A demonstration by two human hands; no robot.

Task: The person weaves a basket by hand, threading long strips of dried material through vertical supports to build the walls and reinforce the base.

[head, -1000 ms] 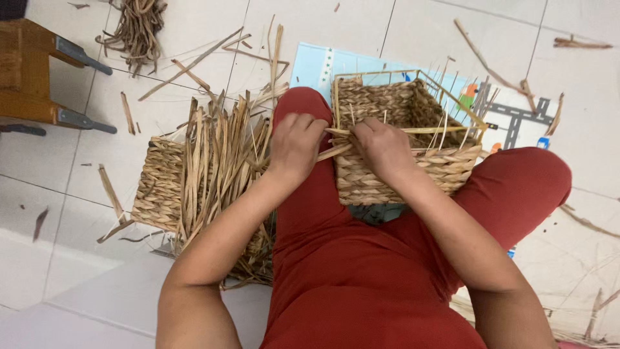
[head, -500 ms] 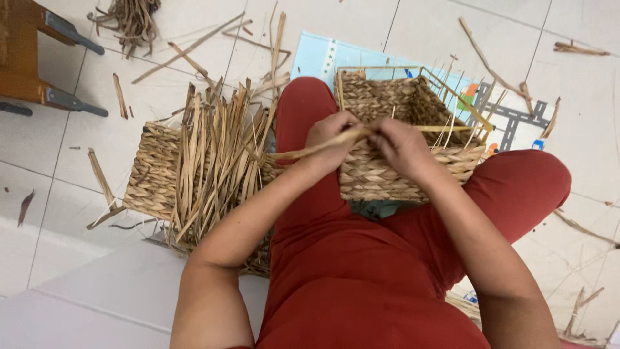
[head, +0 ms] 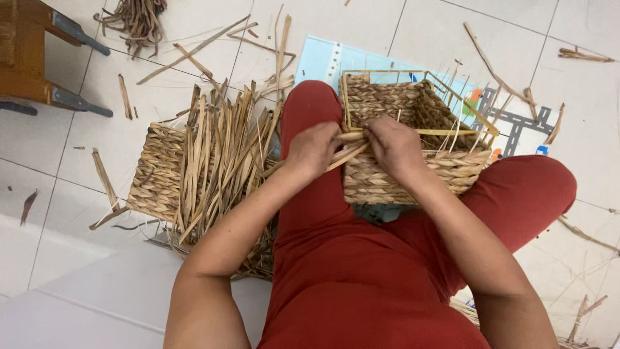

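Note:
A half-woven rectangular straw basket (head: 413, 174) on a thin wire frame rests between my red-clad legs. At its near left rim, my left hand (head: 312, 150) and my right hand (head: 395, 147) sit close together. Both pinch the same pale straw strand (head: 347, 155), which runs slantwise between them at the rim. Loose strand ends stick up from the basket's right side.
A second woven basket (head: 158, 173) lies on the tiled floor at left, covered by a pile of long dry straw strips (head: 223, 155). A wooden stool with metal brackets (head: 39, 58) stands top left. A printed play mat (head: 516, 123) lies under the basket. Straw scraps litter the floor.
My hands have moved closer together at the basket's left rim, working the strand. The view has shifted slightly, and the basket looks to have stayed where it was.

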